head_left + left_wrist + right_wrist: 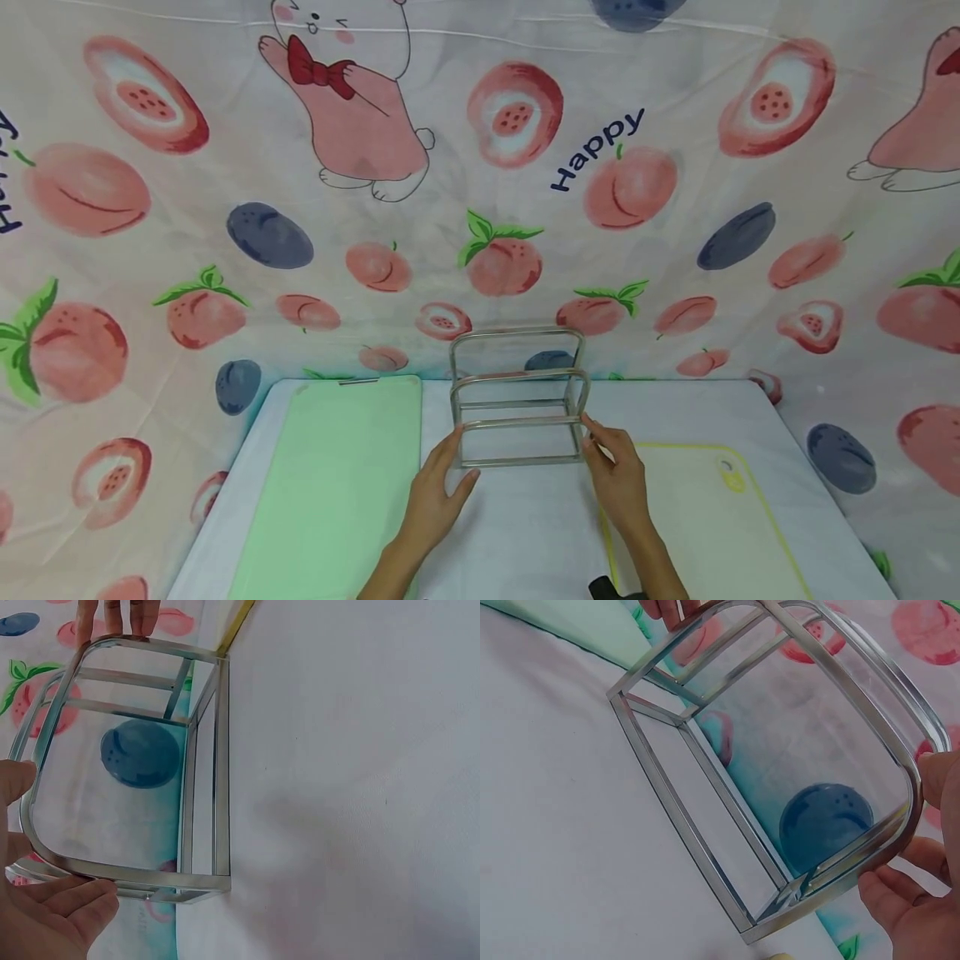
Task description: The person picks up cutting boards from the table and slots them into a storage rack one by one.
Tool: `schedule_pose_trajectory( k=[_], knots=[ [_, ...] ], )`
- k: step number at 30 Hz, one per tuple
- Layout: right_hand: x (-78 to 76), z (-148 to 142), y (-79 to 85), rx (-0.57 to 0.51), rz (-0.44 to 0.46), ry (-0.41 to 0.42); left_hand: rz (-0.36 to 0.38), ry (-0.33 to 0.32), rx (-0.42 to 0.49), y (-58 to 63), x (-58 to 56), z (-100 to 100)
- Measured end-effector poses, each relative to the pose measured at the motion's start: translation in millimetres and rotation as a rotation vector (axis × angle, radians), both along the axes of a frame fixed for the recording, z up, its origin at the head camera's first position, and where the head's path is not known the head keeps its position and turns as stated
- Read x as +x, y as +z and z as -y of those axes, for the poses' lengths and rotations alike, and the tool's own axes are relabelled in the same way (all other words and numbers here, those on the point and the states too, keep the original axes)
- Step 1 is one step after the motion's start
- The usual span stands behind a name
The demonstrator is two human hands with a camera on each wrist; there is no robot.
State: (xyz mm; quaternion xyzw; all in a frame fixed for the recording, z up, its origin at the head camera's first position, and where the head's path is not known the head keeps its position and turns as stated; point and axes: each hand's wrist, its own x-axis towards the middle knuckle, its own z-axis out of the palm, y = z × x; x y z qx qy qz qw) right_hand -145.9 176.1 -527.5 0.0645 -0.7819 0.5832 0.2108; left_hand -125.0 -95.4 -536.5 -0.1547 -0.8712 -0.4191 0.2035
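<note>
- Printed cloth (450, 192): lightly creased fabric with peaches, blue ovals and pink animals, hanging behind and beside the desk.
- Desk (517, 533): flat and white.
- Green board (337, 492): plain, rectangular, lying at the left.
- Pale board (697, 517): flat, yellow-edged, round-cornered, at the right.
- Metal rack (522, 422): shiny flat bars bent into round-cornered loops above a rectangular base; an open frame at the back of the desk, between the boards, cloth showing through it.
- Left hand (433, 493): fingers and thumb holding the rack's left side.
- Right hand (621, 477): fingers and thumb gripping its right side.
</note>
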Motion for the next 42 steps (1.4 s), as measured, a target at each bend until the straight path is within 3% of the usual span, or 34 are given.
schedule_pose_trajectory(
  k=[5,11,19,26,34,42],
  knots=[
    [6.2,8.1,3.3,0.015,0.015,-0.011,0.025,-0.009,0.022,0.7,1.7,6.1],
    [21.0,21.9,24.0,0.032,0.045,-0.01,0.042,-0.021,0.034,0.9,2.2,12.6],
    [28.2,28.1,34.3,0.03,0.088,-0.022,0.02,-0.023,0.041,0.6,1.4,13.9],
    [26.8,26.8,26.3,0.057,0.083,-0.021,-0.007,0.006,0.058,-1.4,3.6,13.7],
    [14.8,20.2,-5.8,0.054,0.077,0.012,-0.005,0.029,0.079,-2.8,7.0,17.3],
    [21.1,11.8,-8.4,0.261,0.064,0.043,0.019,0.006,0.111,-5.4,8.6,19.7]
  ],
)
